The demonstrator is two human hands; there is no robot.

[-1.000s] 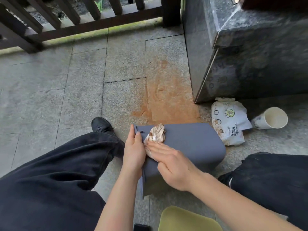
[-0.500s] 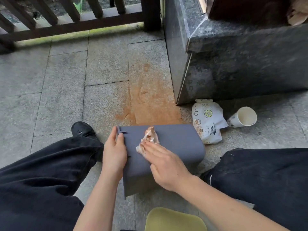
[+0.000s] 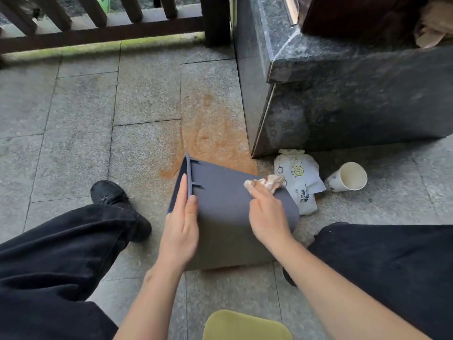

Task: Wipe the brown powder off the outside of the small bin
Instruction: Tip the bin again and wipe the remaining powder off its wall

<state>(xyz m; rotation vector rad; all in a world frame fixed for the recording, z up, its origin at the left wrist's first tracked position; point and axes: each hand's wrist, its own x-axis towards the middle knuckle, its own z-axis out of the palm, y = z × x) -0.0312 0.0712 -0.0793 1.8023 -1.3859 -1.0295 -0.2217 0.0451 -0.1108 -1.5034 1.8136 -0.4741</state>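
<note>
The small grey-blue bin lies on its side on the stone floor, its rim toward the left. My left hand grips the rim edge, fingers along the opening side and thumb on the outer wall. A crumpled tissue, stained brown, lies on the bin's upper wall near its base end, and my right hand presses it there with straight fingers. The wall facing me looks free of powder. Brown powder covers the floor tile just beyond the bin.
A white printed pouch and a tipped paper cup lie right of the bin. A dark granite block rises behind them. My legs flank the bin, a black shoe at left. A yellow-green pad sits near me.
My right hand has slid the tissue from near the rim toward the bin's base end. The bin has turned a little under my left hand, and the view has shifted.
</note>
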